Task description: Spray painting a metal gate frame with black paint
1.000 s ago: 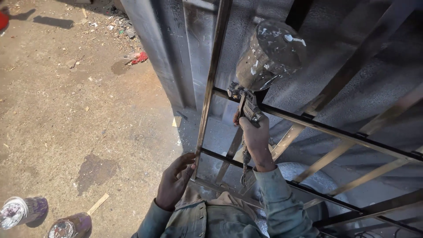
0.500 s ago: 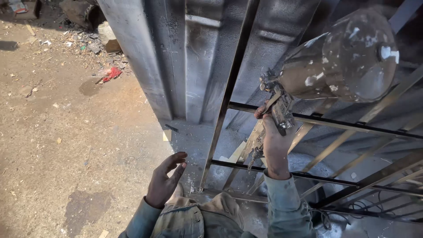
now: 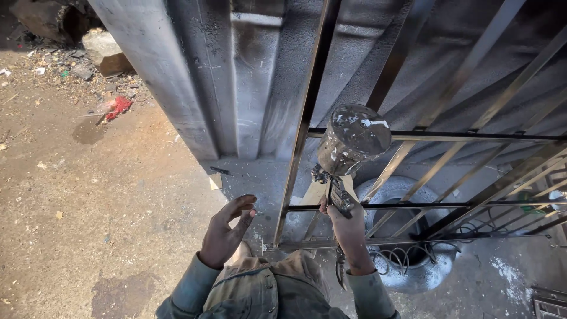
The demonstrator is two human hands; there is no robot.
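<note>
My right hand (image 3: 348, 233) grips the handle of a paint spray gun (image 3: 339, 192) with a paint-spattered metal cup (image 3: 353, 139) on top. The gun points at the dark bars of a metal grille frame (image 3: 307, 118) that leans against a grey corrugated metal wall (image 3: 236, 77). My left hand (image 3: 227, 230) hovers open to the left of the frame's lower corner, fingers spread, touching nothing. Both forearms wear grey-green sleeves. A coiled hose (image 3: 390, 260) hangs near my right wrist.
A round grey-painted tyre or basin (image 3: 413, 236) lies behind the grille's lower bars. Bare dirt ground (image 3: 88, 207) spreads to the left, with a red scrap (image 3: 118, 107), a stone (image 3: 103, 47) and litter at the top left. Another horizontal grille (image 3: 508, 195) extends right.
The spray gun has dropped lower and further from the camera, so the cup looks smaller. My left hand has lifted off the frame and stays open beside it. The view tilted downward.
</note>
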